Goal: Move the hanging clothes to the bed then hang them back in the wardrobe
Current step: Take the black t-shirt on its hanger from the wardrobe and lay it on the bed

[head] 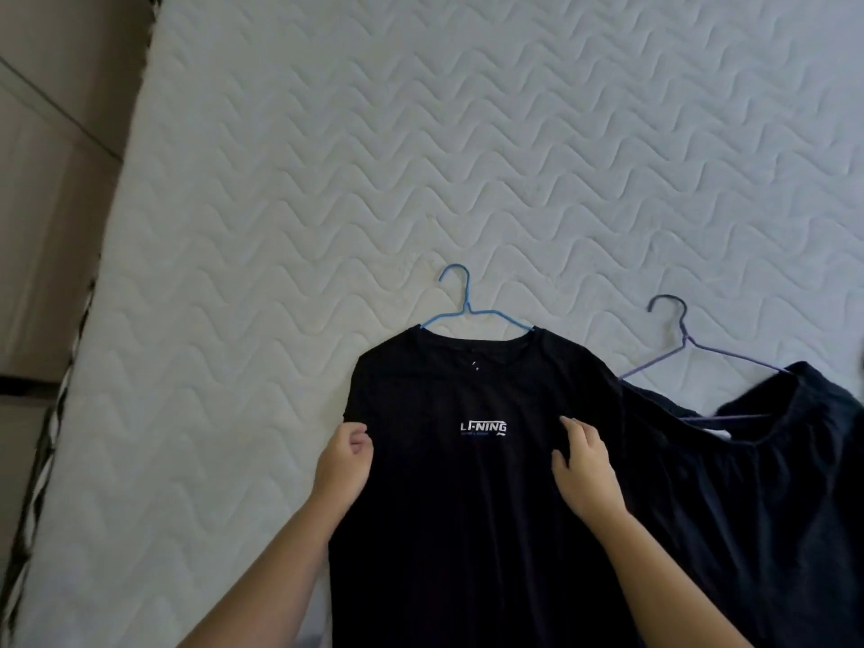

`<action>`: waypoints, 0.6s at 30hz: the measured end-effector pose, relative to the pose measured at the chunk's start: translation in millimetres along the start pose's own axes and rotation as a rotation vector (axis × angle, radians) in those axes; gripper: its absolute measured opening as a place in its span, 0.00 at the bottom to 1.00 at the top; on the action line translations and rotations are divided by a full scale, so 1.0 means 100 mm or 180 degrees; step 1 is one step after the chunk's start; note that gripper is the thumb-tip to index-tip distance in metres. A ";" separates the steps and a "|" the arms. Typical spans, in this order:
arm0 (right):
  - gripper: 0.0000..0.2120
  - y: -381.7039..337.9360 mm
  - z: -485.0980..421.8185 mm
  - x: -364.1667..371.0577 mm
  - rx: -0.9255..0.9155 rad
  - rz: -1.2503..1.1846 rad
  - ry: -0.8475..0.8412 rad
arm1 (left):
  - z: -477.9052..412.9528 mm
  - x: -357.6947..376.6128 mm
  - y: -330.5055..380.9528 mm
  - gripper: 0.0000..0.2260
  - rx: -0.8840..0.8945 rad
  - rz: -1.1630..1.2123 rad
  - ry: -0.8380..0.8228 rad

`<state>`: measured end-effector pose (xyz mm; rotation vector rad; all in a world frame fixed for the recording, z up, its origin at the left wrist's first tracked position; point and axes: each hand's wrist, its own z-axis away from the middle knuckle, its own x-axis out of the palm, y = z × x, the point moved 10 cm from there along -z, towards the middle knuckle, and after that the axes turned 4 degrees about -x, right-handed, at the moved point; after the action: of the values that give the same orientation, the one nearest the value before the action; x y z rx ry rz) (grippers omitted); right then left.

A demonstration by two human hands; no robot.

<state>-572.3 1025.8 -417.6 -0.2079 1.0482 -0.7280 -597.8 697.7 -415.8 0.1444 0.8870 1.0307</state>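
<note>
Two dark garments lay flat on the bed [327, 156], each on a wire hanger. The black T-shirt [467, 498] sat right in front of us. Its long axis ran straight away from us, hem nearest and collar farthest, with the blue hanger [472, 313] poking out past the neckline. Its right sleeve overlapped the second dark garment [785, 498], which hung crookedly on a purple hanger [701, 355].

Our left grip [346, 453] had its fingers curled at the shirt's left sleeve edge and appeared to pinch the cloth there. Our right grip [586, 465] rested bent-fingered on the chest, just beside the printed logo [483, 427]. We could not tell whether it had gathered any fabric or only pressed on it.

We judged that hanging the shirt back would turn on the blue hook [452, 275]. It lay beyond both grips, across the collar and roughly midway between them. Either grip would have had to reach forward over the shirt to take it.
</note>
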 end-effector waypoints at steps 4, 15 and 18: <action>0.21 0.25 0.80 0.15 0.0416 -0.0781 0.0061 | 0.68 0.04 -0.57 0.11 -0.0328 0.0277 -0.0109; 0.15 1.15 2.39 0.44 0.1628 -0.1471 -0.0248 | 2.20 -0.15 -2.00 0.08 -0.0941 0.0564 0.0020; 0.14 1.33 2.67 0.49 0.1610 -0.1286 -0.0491 | 2.50 -0.23 -2.36 0.10 -0.0990 0.0464 0.0053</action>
<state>-273.5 1047.5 -382.3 -0.0347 0.6510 -1.2963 -266.5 624.3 -354.9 -0.0626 0.7283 1.2945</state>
